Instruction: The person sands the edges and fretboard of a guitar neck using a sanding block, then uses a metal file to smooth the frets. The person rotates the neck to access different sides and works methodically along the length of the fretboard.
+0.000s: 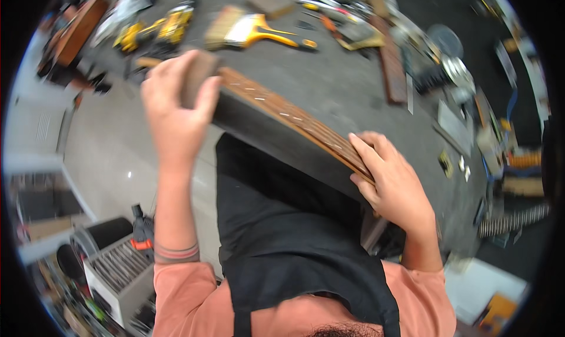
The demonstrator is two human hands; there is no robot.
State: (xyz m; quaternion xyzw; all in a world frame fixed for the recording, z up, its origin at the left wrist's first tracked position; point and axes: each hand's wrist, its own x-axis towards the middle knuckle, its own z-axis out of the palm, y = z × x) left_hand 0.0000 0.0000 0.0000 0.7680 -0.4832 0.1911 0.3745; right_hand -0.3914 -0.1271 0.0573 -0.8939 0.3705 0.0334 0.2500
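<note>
A narrow brown wooden strip (288, 113) with grooves and short pale marks lies slantwise along the front edge of the grey worktable (335, 93). At its far left end, my left hand (176, 101) is closed round a grey-brown block (200, 75), thumb on the near side and fingers over the far side. My right hand (391, 181) grips the strip's near right end, with the thumb below its edge and the fingers on top. The block touches or almost touches the strip's left end; blur hides which.
Behind the strip lie a wide yellow-handled brush (253, 32), yellow power tools (159, 30), another block (271, 3) and a dark wooden bar (391, 72). A metal plate (453, 128) rests at the right. A tool cart (118, 272) stands at lower left; a person (70, 72) is farther off.
</note>
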